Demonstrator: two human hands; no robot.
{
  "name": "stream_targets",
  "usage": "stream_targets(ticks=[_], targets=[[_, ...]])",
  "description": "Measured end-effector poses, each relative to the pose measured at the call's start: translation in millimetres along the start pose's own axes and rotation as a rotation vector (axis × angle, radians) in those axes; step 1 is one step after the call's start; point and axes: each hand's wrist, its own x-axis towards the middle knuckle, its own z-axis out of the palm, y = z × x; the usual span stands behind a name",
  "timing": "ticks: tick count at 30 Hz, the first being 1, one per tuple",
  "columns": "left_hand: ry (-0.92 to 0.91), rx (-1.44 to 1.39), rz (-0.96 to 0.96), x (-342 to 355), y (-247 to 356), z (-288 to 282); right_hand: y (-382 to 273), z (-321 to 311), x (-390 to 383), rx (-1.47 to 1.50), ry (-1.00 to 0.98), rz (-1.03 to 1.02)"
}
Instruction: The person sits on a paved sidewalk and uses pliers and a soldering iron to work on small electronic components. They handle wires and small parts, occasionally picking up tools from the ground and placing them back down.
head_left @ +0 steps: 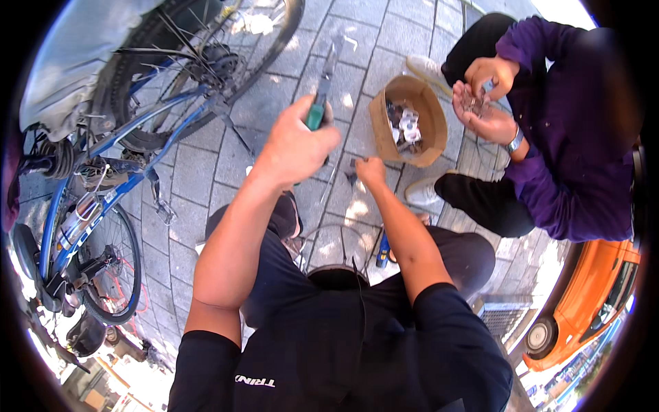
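My left hand point(298, 141) is closed around the green handle of a tool with a long flat metal blade point(327, 72). The blade points away from me, above the paving. Lower and to the right, my right hand point(371, 172) is closed beside the near-left corner of a cardboard box point(432, 147). A small dark piece point(353, 163) shows at its fingertips; its kind is unclear. Inside the box lie small metal and white parts point(406, 125). Across from it, a co-worker's cupped hand point(484, 122) holds small parts, while their other hand point(493, 74) pinches a light blue piece.
A blue bicycle point(120, 189) stands at my left, its wheel point(278, 48) reaching over the paving point(199, 172). A blue-and-black object point(382, 251) lies between my legs. The co-worker in purple sleeves point(556, 199) crouches at right. An orange car point(583, 295) is at lower right.
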Motion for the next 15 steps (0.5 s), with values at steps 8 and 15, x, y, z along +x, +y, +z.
stream_targets(ticks=[8, 15], targets=[[-0.007, -0.007, -0.138, -5, 11, 4, 35, 38, 21, 0.064, -0.032, 0.157], [-0.002, -0.043, -0.087, 2, 6, 7, 64, 59, 37, 0.132, 0.03, 0.26]])
